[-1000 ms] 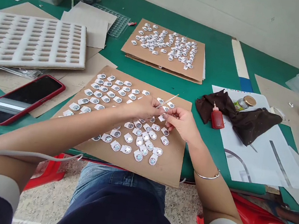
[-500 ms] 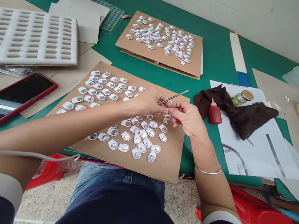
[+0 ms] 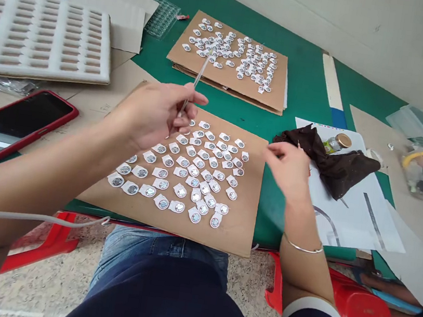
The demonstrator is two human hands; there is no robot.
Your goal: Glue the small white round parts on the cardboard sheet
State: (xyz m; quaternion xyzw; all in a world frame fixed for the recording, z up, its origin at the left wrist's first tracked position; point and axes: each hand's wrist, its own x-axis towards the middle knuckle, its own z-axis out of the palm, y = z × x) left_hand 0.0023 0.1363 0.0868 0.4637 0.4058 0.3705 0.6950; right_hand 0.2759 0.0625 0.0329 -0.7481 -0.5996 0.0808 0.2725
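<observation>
Your left hand [image 3: 161, 112] grips a thin stick [image 3: 200, 75], slanting up, maybe to touch nothing. I can't tell if your right hand [image 3: 288, 170] holds anything. White tags [image 3: 194, 171] lie spread on cardboard [image 3: 240, 217] below, likely for easy reach.

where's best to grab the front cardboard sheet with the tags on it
Probably the near right corner of the cardboard sheet, coming from the near side: it juts past the table edge, leaving its underside reachable, and its right margin is bare. Keep it level under the tags.
</observation>
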